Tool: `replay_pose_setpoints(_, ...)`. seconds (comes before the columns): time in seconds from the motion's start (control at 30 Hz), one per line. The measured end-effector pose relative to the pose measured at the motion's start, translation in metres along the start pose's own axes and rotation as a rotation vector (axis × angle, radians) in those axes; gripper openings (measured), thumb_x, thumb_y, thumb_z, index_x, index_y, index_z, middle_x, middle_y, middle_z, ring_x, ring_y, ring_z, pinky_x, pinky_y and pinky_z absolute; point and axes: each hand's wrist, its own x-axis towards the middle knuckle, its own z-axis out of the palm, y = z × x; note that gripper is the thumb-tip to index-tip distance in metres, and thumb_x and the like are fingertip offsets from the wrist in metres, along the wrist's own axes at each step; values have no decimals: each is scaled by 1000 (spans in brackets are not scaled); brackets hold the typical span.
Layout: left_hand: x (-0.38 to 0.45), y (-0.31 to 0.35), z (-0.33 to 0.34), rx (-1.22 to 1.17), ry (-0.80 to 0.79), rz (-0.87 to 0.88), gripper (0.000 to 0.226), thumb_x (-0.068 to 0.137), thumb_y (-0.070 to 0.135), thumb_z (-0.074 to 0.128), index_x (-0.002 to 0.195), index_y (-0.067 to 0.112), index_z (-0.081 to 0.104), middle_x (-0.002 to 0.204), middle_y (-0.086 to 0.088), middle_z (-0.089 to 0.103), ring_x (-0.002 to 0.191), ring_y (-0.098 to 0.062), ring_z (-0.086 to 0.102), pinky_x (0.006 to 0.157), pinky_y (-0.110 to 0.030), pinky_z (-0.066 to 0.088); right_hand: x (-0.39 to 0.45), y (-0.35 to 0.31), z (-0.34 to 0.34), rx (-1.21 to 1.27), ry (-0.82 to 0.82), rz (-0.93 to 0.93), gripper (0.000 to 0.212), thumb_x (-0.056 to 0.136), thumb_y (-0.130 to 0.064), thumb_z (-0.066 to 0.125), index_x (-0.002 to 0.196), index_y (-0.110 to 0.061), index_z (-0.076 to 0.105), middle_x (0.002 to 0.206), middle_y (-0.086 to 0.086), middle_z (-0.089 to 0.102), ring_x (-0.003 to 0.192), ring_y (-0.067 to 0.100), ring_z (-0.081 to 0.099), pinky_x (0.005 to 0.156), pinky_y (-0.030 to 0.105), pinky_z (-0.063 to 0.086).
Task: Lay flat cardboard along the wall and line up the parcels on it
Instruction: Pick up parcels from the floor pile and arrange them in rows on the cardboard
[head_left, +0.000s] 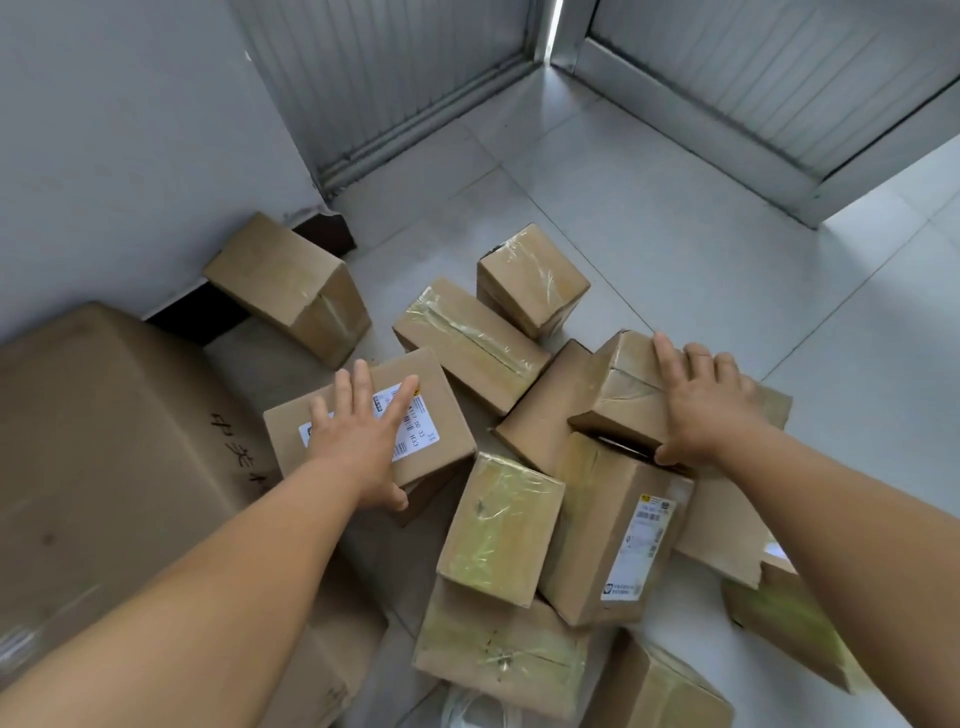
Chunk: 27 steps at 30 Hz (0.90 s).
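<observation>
Both hands are down on the pile of parcels. The left hand (358, 441) lies flat on the labelled parcel (371, 421), fingers straight and spread wide across its white label (415, 423), thumb hooked over the near edge. The right hand (701, 405) covers the taped parcel (623, 395), just right of the labelled parcel, fingers stretched over its top, thumb pressed at the near edge. A lone box (291, 288) leans against the wall (130, 156), beyond the labelled parcel. Flat cardboard (254, 364) lies between them.
</observation>
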Motion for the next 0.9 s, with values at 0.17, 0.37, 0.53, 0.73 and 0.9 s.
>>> replay_pose_setpoints(0.17,-9,5,-10,-80,105,-70,133,54,72,68,146,35,-20,149,-24,-2,136,-40,6,110,-48,14,-17,-12,-4,70,92,5,128,66,-45,78,147,-33,-20,154,5,6,139,33,12,114,47,17)
replay_pose_setpoints(0.37,-43,-8,-67,-310,210,-246,134,48,81,64,144,38,-18,143,-21,5,130,-36,14,106,-46,18,-54,-42,-48,211,240,-24,121,65,-49,75,148,-34,-12,150,3,13,134,31,20,112,49,20)
replay_pose_setpoints(0.53,-95,-45,-106,-507,268,-418,132,47,80,66,146,40,-10,145,-20,9,131,-36,15,107,-51,19,-89,-79,-109,520,275,-27,120,61,-58,77,150,-33,0,149,5,25,133,32,31,108,49,30)
replay_pose_setpoints(0.73,-169,-110,-112,-644,308,-666,137,42,82,68,146,39,-9,141,-19,13,129,-35,17,105,-52,24,-133,-141,-148,911,190,-101,116,64,-55,78,152,-33,7,155,0,24,138,25,32,109,47,35)
replay_pose_setpoints(0.9,-230,-175,-80,-736,336,-843,137,40,80,70,146,39,-6,140,-20,17,129,-35,19,105,-55,27,-171,-213,-160,933,135,-207,117,60,-57,79,151,-32,10,153,2,30,136,28,37,108,46,36)
